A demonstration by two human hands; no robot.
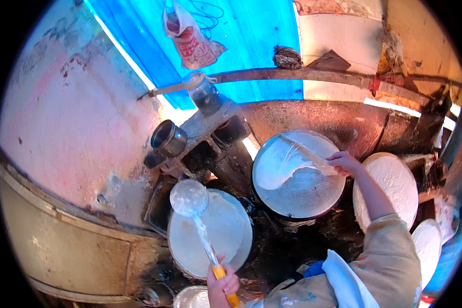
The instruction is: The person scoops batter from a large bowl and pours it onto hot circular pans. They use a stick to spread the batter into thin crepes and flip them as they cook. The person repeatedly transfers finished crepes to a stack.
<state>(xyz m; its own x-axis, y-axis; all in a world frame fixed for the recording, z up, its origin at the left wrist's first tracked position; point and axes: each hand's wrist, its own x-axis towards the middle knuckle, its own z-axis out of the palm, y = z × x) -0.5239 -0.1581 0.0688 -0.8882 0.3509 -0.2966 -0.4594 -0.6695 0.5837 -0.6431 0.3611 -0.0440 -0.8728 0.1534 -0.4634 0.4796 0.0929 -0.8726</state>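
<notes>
My left hand (222,283), low in the middle, is wrapped around the yellow handle of a long metal ladle (189,198). The ladle's round, whitish head is over the rim of the left pan (245,220), where a thin pale sheet (200,238) covers most of the surface. My right hand (345,164) reaches over the right edge of the farther round pan (305,192). Its fingers close on a long flat pale strip (308,150) crossing that pan; whether this is a stick or a lifted edge is unclear. White batter-like film (274,164) lies beneath it.
Right of the far pan stands a round tray with a rough white surface (387,190), with another white disc (427,246) nearer. A dark pot (169,138) and a jar (203,92) sit on a block ledge. A plastic bag (192,41) hangs above. Walls close in left and behind.
</notes>
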